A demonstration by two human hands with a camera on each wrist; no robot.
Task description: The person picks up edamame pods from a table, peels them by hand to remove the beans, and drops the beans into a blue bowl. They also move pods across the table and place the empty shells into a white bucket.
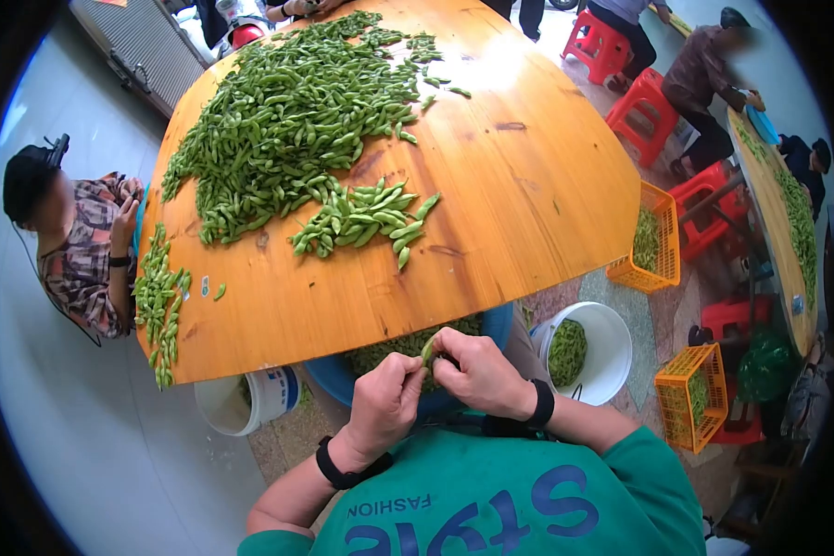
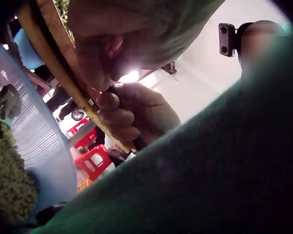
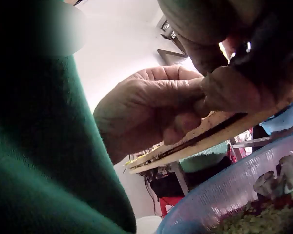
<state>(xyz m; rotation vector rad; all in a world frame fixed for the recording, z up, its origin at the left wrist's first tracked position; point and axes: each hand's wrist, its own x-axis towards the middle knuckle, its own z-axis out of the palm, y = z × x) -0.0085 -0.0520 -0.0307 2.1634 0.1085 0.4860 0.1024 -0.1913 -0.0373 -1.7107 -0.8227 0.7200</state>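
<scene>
Above the table's near edge, my two hands meet fingertip to fingertip at a green soybean pod (image 1: pixel 427 349). My left hand (image 1: pixel 385 398) pinches its lower end between thumb and forefinger. From the other side, the right hand (image 1: pixel 484 375) grips the pod near its top. In the right wrist view the left hand (image 3: pixel 146 100) shows curled fingers, but the pod is hidden by the hands. Directly beneath, a blue mesh basket (image 2: pixel 49 126) holds a heap of small green pieces (image 2: pixel 10 180). A small pile of pods (image 1: pixel 366 218) lies on the wooden table (image 1: pixel 500 213) ahead.
A large pod heap (image 1: pixel 287 120) covers the table's far left part. White buckets stand below, one at left (image 1: pixel 221 408) and another at right (image 1: pixel 612 361). Orange crates (image 1: pixel 663 408) and red stools (image 1: pixel 644 116) line the right. A person (image 1: pixel 88 241) sits at left.
</scene>
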